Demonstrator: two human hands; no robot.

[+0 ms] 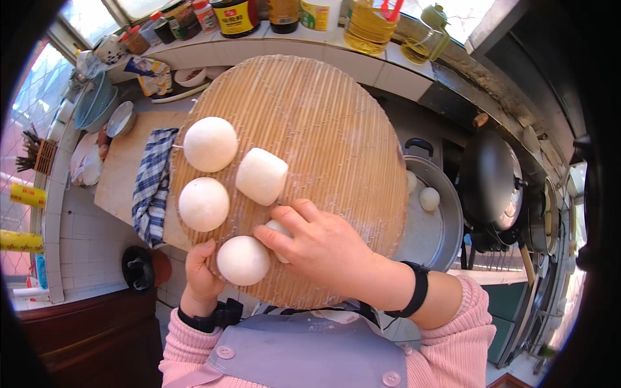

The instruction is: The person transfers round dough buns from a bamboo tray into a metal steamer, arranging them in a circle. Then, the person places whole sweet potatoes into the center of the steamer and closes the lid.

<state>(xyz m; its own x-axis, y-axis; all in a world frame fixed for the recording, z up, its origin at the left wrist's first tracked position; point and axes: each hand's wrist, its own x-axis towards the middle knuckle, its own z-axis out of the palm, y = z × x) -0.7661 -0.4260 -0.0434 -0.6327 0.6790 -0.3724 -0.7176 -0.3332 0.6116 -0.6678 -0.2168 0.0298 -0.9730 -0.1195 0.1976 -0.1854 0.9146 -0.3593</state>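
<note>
A large round tray of thin stalks, dusted with flour, lies before me with several pieces of white dough on its left half. Three are round: one at the upper left, one below it, one near the edge closest to me. A squarer dough piece rests among them. My left hand grips the tray's near left rim, its fingers hidden beneath. My right hand reaches over the tray, its fingers closed around another dough piece, mostly hidden under them.
Right of the tray stands a metal pan with small dough balls in it; a black wok is beyond. A checked cloth lies on a wooden board at left. Bottles, jars and an oil jug line the tiled ledge.
</note>
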